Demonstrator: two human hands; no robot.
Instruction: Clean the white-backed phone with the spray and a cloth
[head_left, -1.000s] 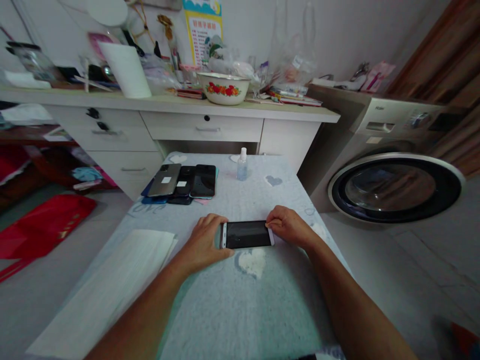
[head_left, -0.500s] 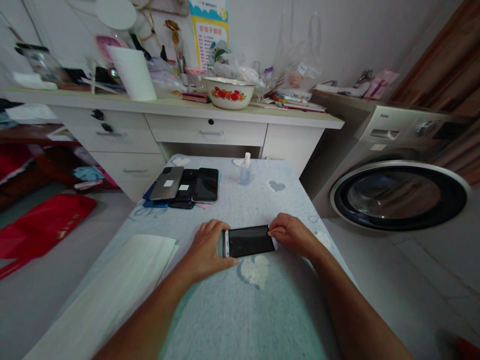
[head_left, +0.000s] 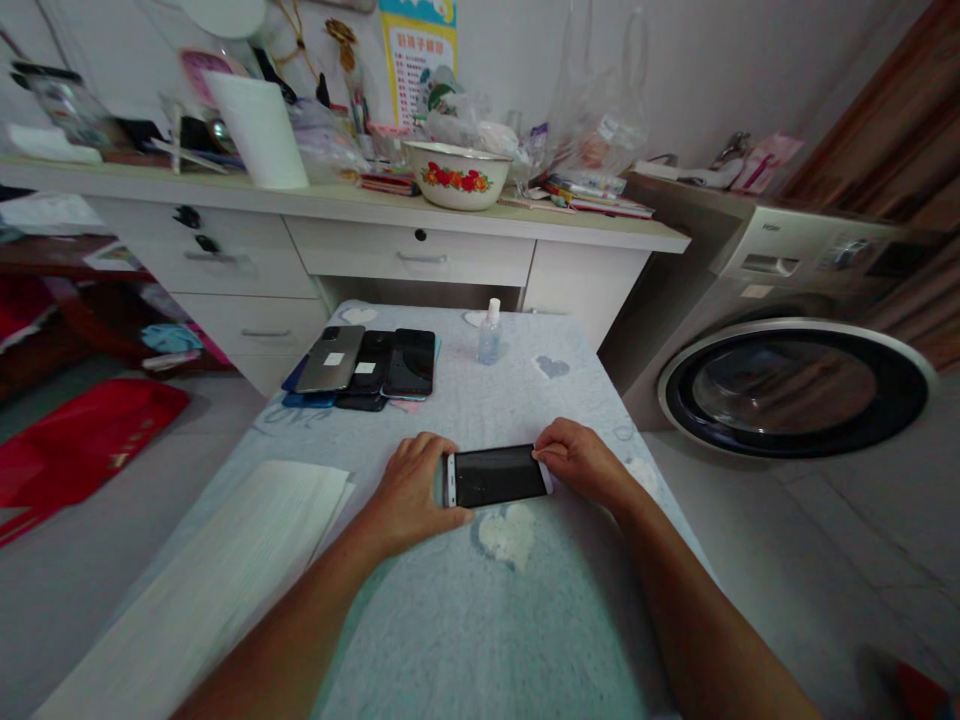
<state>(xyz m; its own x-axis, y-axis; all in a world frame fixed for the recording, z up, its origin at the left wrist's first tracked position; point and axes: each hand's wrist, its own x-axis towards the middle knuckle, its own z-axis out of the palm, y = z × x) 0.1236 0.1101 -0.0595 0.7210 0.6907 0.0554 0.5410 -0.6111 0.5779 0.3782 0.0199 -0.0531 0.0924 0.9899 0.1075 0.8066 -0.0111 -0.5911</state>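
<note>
A white-edged smartphone (head_left: 501, 476) with a dark screen lies across the table in front of me, screen up. My left hand (head_left: 418, 492) is wrapped round its left end, fingers at the far edge and thumb along the near edge. At the right end, my right hand (head_left: 574, 455) is closed in a pinch against the upper corner of the screen. Whatever its fingertips hold, if anything, is hidden. Beyond the phone stands a small clear spray bottle (head_left: 490, 335) with a white cap.
Several other phones (head_left: 366, 366) lie stacked at the table's far left. Sheets of white paper (head_left: 217, 560) cover the near left. A white desk (head_left: 420, 230) holding an enamel bowl (head_left: 459, 180) closes off the back. On the right a washing machine door (head_left: 795, 388) hangs open.
The whole view has shifted slightly, with things sitting a little higher in the picture. The left hand keeps its grip; the right fingertips remain at the same screen corner, slightly turned.
</note>
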